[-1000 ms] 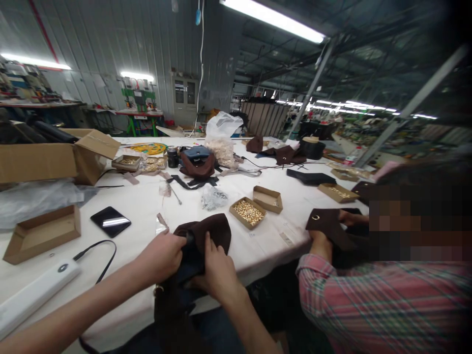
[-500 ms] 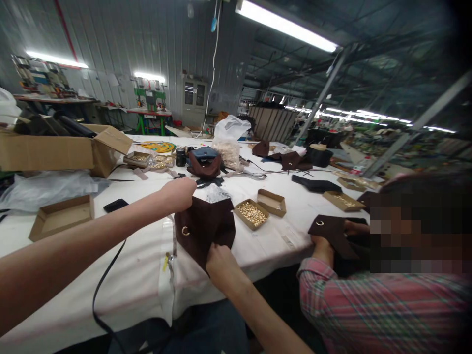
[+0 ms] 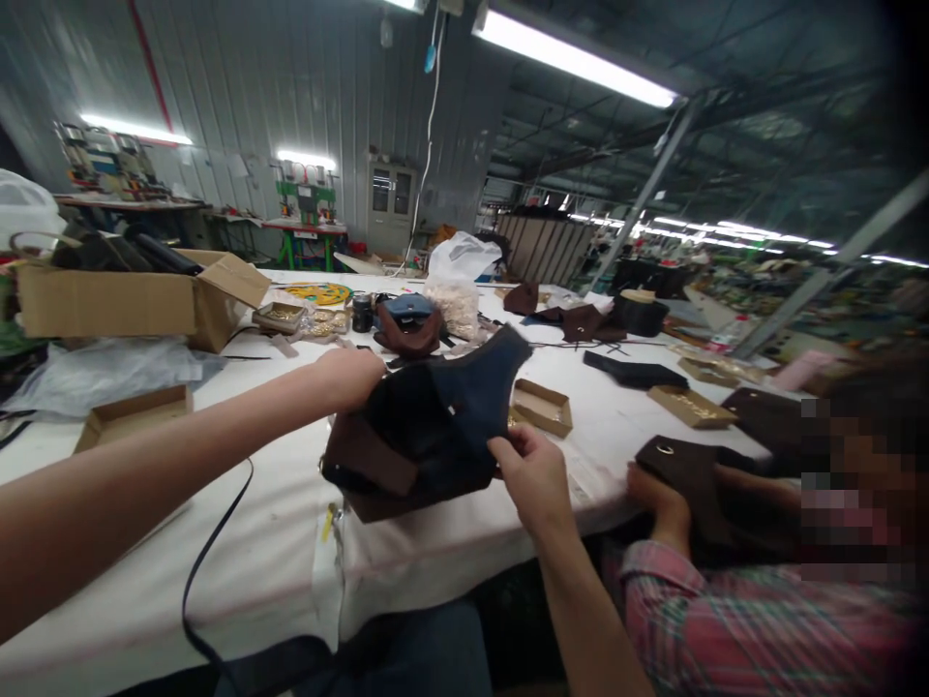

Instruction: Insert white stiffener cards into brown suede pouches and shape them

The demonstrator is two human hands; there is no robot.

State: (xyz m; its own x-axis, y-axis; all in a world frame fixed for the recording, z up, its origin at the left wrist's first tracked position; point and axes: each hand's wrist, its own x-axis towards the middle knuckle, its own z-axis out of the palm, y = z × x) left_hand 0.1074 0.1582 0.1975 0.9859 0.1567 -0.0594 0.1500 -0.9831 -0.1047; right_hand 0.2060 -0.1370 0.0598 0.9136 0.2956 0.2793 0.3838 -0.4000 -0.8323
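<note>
A brown bag (image 3: pixel 428 426), soft and unfinished-looking, is held above the table's near side with its dark blue inner face turned toward me. My left hand (image 3: pixel 352 379) is closed on its upper left edge, the fingertips hidden behind the material. On the right, my right hand (image 3: pixel 533 469) pinches the bag's edge between thumb and fingers. A small metal fitting shows on the blue face. Just behind my right hand lies a shallow cardboard box (image 3: pixel 543 407); a box of gold studs beside it is mostly covered by the bag.
To the right, a co-worker in a plaid sleeve (image 3: pixel 726 610) handles another brown piece with a gold ring (image 3: pixel 682 460). A large carton (image 3: pixel 108 302), plastic bags and a box of gold parts (image 3: pixel 693 407) stand about. A black strap (image 3: pixel 199 561) hangs over the front edge.
The bag has been turned and lifted, so its blue inner face shows instead of the brown outside. My right hand has moved up and right along with its edge.
</note>
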